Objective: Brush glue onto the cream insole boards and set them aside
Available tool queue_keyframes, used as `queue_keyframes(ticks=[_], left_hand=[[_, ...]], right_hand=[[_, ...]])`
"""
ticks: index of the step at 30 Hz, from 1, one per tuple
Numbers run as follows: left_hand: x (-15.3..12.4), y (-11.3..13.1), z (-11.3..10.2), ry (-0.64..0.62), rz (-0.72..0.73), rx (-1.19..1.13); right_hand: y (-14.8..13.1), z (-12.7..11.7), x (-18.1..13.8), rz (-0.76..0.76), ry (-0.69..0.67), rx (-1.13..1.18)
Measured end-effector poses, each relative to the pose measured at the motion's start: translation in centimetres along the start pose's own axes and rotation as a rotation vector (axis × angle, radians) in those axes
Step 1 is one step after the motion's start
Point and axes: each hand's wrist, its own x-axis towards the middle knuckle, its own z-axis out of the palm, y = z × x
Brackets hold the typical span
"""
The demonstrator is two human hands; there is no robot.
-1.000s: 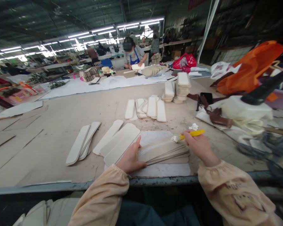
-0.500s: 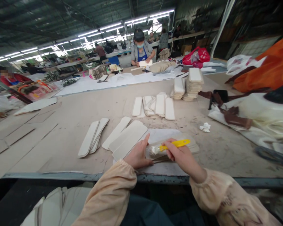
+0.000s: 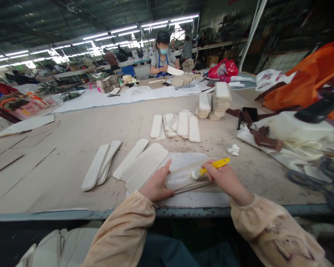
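Note:
My right hand [image 3: 224, 177] is closed round a yellow-handled brush [image 3: 211, 166] whose white, glue-laden bristles rest on the top strip of a small stack of long rounded strips [image 3: 183, 179]. The stack lies on a white sheet [image 3: 193, 198] near the table's front edge. My left hand [image 3: 157, 184] lies flat with fingers stretched out, pressing down the stack's left end. Just left of it lie three pale strips [image 3: 141, 165] fanned out, and further left another small group of strips [image 3: 100, 167].
More strips [image 3: 178, 126] and taller piles [image 3: 218, 98] sit further back on the table [image 3: 72, 141]. A crumpled white scrap [image 3: 234, 150] lies right of the brush. Brown straps, a white container [image 3: 300, 131] and an orange bag [image 3: 303, 79] crowd the right. A person [image 3: 163, 55] works at the far end.
The brush swept from the stack's right end to its left, then back toward the middle. My left hand stayed pressed on the stack's left end. The view shifted slightly.

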Motion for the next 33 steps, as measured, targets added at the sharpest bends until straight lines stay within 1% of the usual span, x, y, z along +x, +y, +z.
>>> queue_keyframes(ticks=[5,9,13,15,17,19,21,24,26,28,30,32,33], left_hand=[[0.0,0.5,-0.1,-0.010,-0.014,0.005],[0.0,0.6,0.0,-0.008,-0.018,0.013],[-0.1,0.5,0.0,0.004,-0.008,0.009],[-0.1,0.5,0.0,0.008,-0.005,0.010],[-0.1,0.5,0.0,0.008,-0.006,0.014],[-0.1,0.6,0.0,0.009,-0.007,0.017],[0.0,0.6,0.0,0.013,-0.005,0.017],[0.0,0.5,0.1,0.012,-0.006,0.019],[0.0,0.4,0.1,0.010,-0.006,0.021],[0.0,0.4,0.2,0.008,-0.009,0.024],[0.0,0.3,0.2,0.006,-0.010,0.024],[-0.1,0.3,0.1,0.005,-0.003,0.018],[-0.1,0.3,0.1,0.007,0.004,0.012]], right_hand=[[2.1,-3.4,0.7,0.044,0.120,-0.122],[2.9,-4.9,0.8,0.058,0.237,-0.217],[3.4,-5.5,0.4,-0.067,0.419,-0.235],[3.7,-5.4,0.1,-0.149,0.465,-0.241],[4.0,-4.8,0.0,-0.238,0.464,-0.336],[4.1,-3.7,-0.1,-0.301,0.435,-0.445],[3.7,-2.2,-0.4,-0.348,0.367,-0.547],[2.3,0.4,-1.2,-0.452,0.229,-0.672],[1.2,1.8,-2.1,-0.547,0.138,-0.669],[0.5,2.3,-2.7,-0.618,0.066,-0.567],[0.6,1.7,-2.9,-0.619,0.083,-0.406],[1.6,0.3,-2.4,-0.558,0.190,-0.331],[2.3,-0.5,-1.9,-0.519,0.257,-0.352]])
